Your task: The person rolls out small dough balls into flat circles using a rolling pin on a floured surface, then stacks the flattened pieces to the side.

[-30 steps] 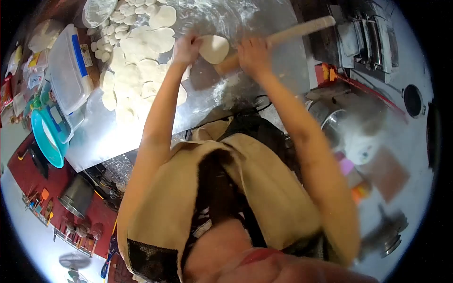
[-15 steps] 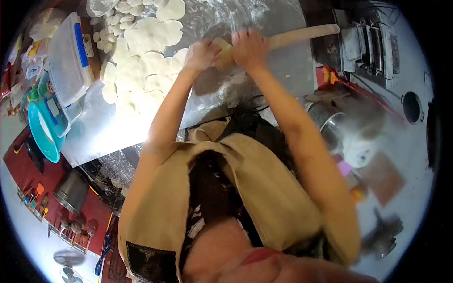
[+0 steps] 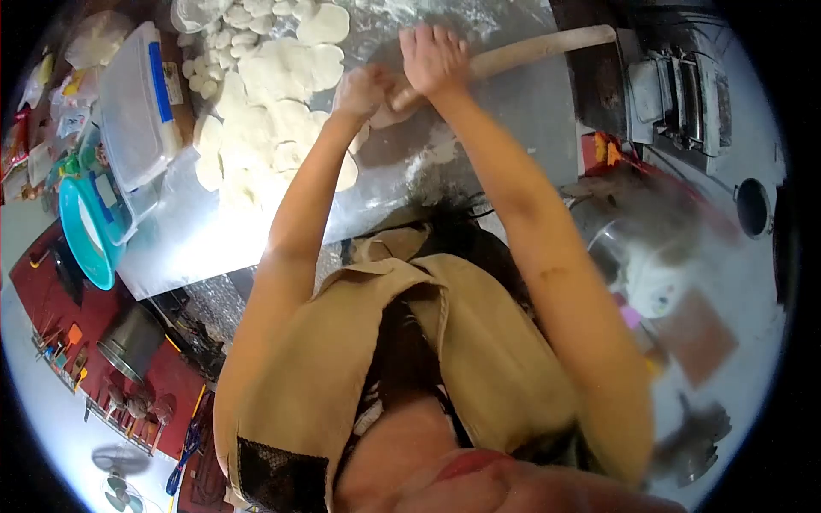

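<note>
My right hand (image 3: 434, 56) lies flat on a long wooden rolling pin (image 3: 534, 50), fingers spread, pressing it onto the floured metal worktop (image 3: 513, 103). My left hand (image 3: 363, 88) is closed at the near end of the pin and pinches a dough piece (image 3: 386, 113) that lies mostly hidden under both hands. To the left, a pile of several rolled dough rounds (image 3: 274, 94) overlaps on the worktop, with small dough balls (image 3: 214, 43) behind it.
A clear lidded plastic box (image 3: 141, 111) and a teal bowl (image 3: 81, 235) stand at the worktop's left end. A metal machine (image 3: 680, 85) sits at the right. A steel pot (image 3: 624, 248) and a metal bucket (image 3: 132, 342) stand lower down.
The pin rolled forward over the dough, which showed as a round a second ago and is now covered. My right hand slid farther from me, and both hands drew close together.
</note>
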`<action>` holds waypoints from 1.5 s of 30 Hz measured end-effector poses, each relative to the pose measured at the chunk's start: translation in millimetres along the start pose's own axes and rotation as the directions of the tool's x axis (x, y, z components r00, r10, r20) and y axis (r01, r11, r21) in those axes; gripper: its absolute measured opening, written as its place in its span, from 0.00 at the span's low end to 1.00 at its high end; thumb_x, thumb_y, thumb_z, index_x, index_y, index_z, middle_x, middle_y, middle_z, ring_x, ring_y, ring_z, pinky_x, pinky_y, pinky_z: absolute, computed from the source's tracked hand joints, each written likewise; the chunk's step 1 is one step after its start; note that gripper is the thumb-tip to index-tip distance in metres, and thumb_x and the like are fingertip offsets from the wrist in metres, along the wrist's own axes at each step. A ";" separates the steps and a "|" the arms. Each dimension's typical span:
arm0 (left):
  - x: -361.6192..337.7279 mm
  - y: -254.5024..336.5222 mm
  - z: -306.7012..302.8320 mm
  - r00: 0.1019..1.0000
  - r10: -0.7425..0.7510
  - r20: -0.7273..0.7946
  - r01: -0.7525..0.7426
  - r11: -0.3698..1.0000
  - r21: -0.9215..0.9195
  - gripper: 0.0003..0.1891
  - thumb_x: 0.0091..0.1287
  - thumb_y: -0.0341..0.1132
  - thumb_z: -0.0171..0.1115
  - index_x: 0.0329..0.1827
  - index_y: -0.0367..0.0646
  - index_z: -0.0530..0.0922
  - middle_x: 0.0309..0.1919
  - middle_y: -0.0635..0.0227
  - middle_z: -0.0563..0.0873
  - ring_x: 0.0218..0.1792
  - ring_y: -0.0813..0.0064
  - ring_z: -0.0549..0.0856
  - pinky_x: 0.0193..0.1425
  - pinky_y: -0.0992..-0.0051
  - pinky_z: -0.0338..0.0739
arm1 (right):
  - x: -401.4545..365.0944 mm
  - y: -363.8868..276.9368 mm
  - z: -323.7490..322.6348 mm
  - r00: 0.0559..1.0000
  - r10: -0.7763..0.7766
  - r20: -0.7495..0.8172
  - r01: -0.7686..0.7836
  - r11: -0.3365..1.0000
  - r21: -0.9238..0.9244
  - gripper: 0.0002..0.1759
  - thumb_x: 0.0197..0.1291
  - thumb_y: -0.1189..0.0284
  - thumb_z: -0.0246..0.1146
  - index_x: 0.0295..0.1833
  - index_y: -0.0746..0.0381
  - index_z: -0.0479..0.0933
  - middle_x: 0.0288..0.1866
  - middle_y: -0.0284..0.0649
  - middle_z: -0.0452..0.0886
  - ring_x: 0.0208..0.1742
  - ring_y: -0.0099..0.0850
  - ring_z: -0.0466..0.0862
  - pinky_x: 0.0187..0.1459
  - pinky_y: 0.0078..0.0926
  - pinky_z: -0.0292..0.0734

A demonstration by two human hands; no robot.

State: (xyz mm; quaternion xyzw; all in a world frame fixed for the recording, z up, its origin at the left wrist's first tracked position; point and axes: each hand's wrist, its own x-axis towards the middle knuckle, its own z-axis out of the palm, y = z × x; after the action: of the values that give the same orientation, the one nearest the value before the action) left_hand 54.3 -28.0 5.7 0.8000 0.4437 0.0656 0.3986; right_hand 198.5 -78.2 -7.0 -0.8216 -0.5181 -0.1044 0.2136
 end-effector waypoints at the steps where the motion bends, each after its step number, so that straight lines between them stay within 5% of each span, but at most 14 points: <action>1: -1.4 -2.4 -7.5 0.999 -0.011 0.044 0.008 0.997 0.073 0.12 0.58 0.39 0.62 0.32 0.37 0.82 0.27 0.50 0.83 0.30 0.55 0.83 0.36 0.63 0.75 | -15.5 10.5 -16.3 0.992 -0.077 0.096 0.069 0.994 0.081 0.16 0.59 0.55 0.58 0.31 0.58 0.75 0.31 0.42 0.77 0.41 0.42 0.78 0.47 0.43 0.68; 4: -18.8 -44.9 -24.5 0.992 -0.107 -0.072 0.115 0.986 0.122 0.12 0.56 0.38 0.65 0.36 0.39 0.81 0.32 0.52 0.84 0.35 0.55 0.82 0.39 0.63 0.75 | -59.9 74.4 -54.4 0.972 -0.206 0.114 0.193 0.974 0.116 0.12 0.55 0.59 0.58 0.34 0.56 0.76 0.38 0.41 0.78 0.48 0.41 0.76 0.51 0.45 0.66; 6: -8.7 -36.1 -42.9 0.948 0.116 -0.295 0.033 0.890 0.455 0.19 0.54 0.39 0.66 0.49 0.46 0.78 0.44 0.52 0.81 0.49 0.52 0.78 0.51 0.61 0.74 | -73.1 107.4 -71.9 0.969 -0.243 0.043 0.238 0.966 0.097 0.10 0.52 0.62 0.59 0.34 0.56 0.76 0.41 0.39 0.77 0.50 0.40 0.75 0.53 0.46 0.63; 9: 76.2 0.2 -46.4 0.919 -0.053 -0.390 0.054 0.999 -0.010 0.29 0.52 0.44 0.69 0.53 0.38 0.72 0.47 0.50 0.76 0.53 0.51 0.75 0.54 0.60 0.72 | -63.1 110.3 -68.9 0.974 -0.226 -0.012 0.226 0.973 0.037 0.10 0.51 0.62 0.59 0.34 0.57 0.76 0.40 0.38 0.76 0.50 0.39 0.74 0.53 0.45 0.61; 14: 146.4 25.9 -0.7 0.816 -0.180 -0.550 0.179 0.982 -0.056 0.29 0.52 0.42 0.66 0.53 0.35 0.68 0.48 0.47 0.76 0.52 0.49 0.75 0.54 0.59 0.72 | -70.7 88.9 -67.1 0.996 -0.054 0.068 0.060 0.995 -0.080 0.11 0.54 0.61 0.58 0.35 0.58 0.76 0.39 0.38 0.76 0.46 0.38 0.74 0.50 0.42 0.61; 18: 59.4 17.5 59.1 0.891 0.367 -0.265 -0.339 0.929 0.147 0.21 0.52 0.32 0.65 0.50 0.41 0.73 0.46 0.47 0.78 0.51 0.45 0.76 0.54 0.55 0.71 | -87.5 81.0 -85.3 0.970 -0.006 0.243 0.009 1.000 -0.011 0.13 0.58 0.61 0.56 0.36 0.59 0.77 0.38 0.41 0.78 0.46 0.39 0.76 0.46 0.42 0.65; 22: 34.7 69.7 62.7 0.989 0.078 0.125 -0.079 0.997 0.008 0.15 0.59 0.36 0.59 0.49 0.43 0.79 0.46 0.52 0.82 0.48 0.49 0.81 0.52 0.58 0.74 | -22.2 83.4 -24.5 0.987 0.080 0.141 -0.082 0.997 0.006 0.13 0.63 0.63 0.52 0.38 0.61 0.76 0.38 0.48 0.78 0.38 0.44 0.79 0.46 0.47 0.70; 26: 65.8 64.7 51.2 0.949 0.141 0.281 -0.145 0.989 -0.005 0.12 0.58 0.39 0.60 0.43 0.47 0.81 0.39 0.53 0.85 0.42 0.53 0.83 0.47 0.61 0.77 | -3.3 72.0 -46.0 0.921 0.263 0.287 -0.278 0.960 0.012 0.15 0.65 0.62 0.50 0.38 0.63 0.74 0.40 0.53 0.78 0.40 0.48 0.79 0.44 0.46 0.73; 30: 23.9 54.2 57.7 0.978 -0.005 0.209 0.036 0.989 -0.144 0.15 0.56 0.35 0.65 0.42 0.33 0.80 0.32 0.53 0.85 0.33 0.70 0.82 0.41 0.70 0.77 | -48.9 72.3 -51.7 1.000 -0.001 -0.008 0.000 0.995 -0.104 0.18 0.66 0.59 0.50 0.38 0.63 0.73 0.40 0.53 0.77 0.41 0.50 0.79 0.40 0.45 0.75; 32: 47.0 50.2 73.0 0.982 0.022 0.185 -0.002 0.994 -0.109 0.14 0.54 0.37 0.66 0.38 0.34 0.81 0.31 0.53 0.85 0.33 0.65 0.84 0.40 0.68 0.77 | -26.5 78.4 -21.4 0.952 0.170 0.255 -0.179 0.984 0.013 0.18 0.65 0.58 0.50 0.39 0.62 0.73 0.44 0.52 0.77 0.40 0.48 0.79 0.42 0.47 0.73; 34: 75.8 74.9 49.9 0.944 0.017 0.330 -0.104 0.963 0.247 0.13 0.57 0.41 0.59 0.38 0.42 0.82 0.38 0.53 0.85 0.44 0.53 0.83 0.46 0.62 0.76 | -0.7 68.2 -34.0 0.935 0.255 0.247 -0.261 0.965 -0.009 0.18 0.65 0.57 0.50 0.40 0.62 0.74 0.44 0.52 0.77 0.40 0.48 0.79 0.43 0.47 0.73; 36: 68.5 73.5 39.4 0.928 0.009 0.373 -0.087 0.977 0.195 0.14 0.56 0.43 0.60 0.37 0.42 0.82 0.38 0.52 0.85 0.44 0.54 0.83 0.47 0.63 0.76 | -6.2 64.4 -45.2 0.914 0.340 0.221 -0.343 0.939 -0.025 0.18 0.65 0.57 0.50 0.40 0.61 0.74 0.45 0.51 0.77 0.40 0.48 0.79 0.43 0.48 0.72; 39: 24.8 29.8 52.2 0.979 -0.007 0.204 0.034 0.991 -0.127 0.17 0.56 0.46 0.61 0.38 0.41 0.83 0.36 0.51 0.84 0.42 0.52 0.83 0.46 0.60 0.77 | -65.1 65.4 -59.2 1.000 -0.002 -0.003 0.002 0.989 -0.148 0.19 0.65 0.57 0.49 0.38 0.62 0.76 0.41 0.52 0.79 0.39 0.48 0.80 0.42 0.46 0.74; 45: 57.0 65.4 46.1 0.950 0.103 0.294 -0.146 0.980 0.131 0.13 0.58 0.36 0.60 0.40 0.36 0.82 0.34 0.47 0.83 0.35 0.52 0.84 0.40 0.64 0.76 | 6.1 57.4 -36.3 0.958 0.269 0.102 -0.276 0.960 0.055 0.18 0.63 0.58 0.53 0.42 0.61 0.78 0.38 0.51 0.81 0.36 0.45 0.80 0.43 0.47 0.71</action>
State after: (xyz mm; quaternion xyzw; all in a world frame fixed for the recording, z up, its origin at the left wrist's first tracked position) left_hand 152.6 -30.1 6.0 0.8554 0.3337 -0.0593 0.3916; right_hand 254.5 -111.3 13.6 -0.8813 -0.4127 -0.0175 0.2295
